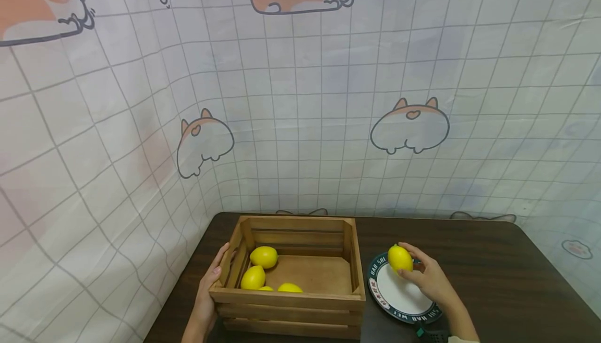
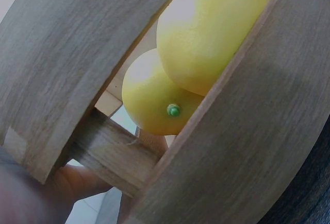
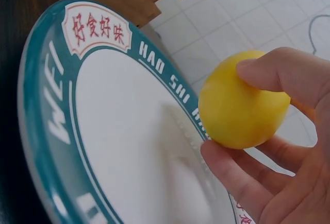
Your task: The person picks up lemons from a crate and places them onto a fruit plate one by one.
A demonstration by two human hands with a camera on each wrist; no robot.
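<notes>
A yellow lemon (image 1: 400,258) is pinched between the thumb and fingers of my right hand (image 1: 429,279), just above a white plate (image 1: 405,291) with a dark green, lettered rim. The right wrist view shows the lemon (image 3: 242,103) apart from the plate (image 3: 124,116). My left hand (image 1: 205,293) rests against the left side of a slatted wooden crate (image 1: 286,296), its fingers stretched along the outside. Several lemons (image 1: 264,257) lie in the crate's left part, partly hidden by the front wall. Through a slat gap, the left wrist view shows lemons (image 2: 206,33) close up.
A dark brown table (image 1: 497,270) carries the crate and, right of it, the plate. Beside the plate's near edge lies a dark object with a green part (image 1: 420,331), cut off by the frame. A patterned curtain (image 1: 300,139) hangs behind and at the left.
</notes>
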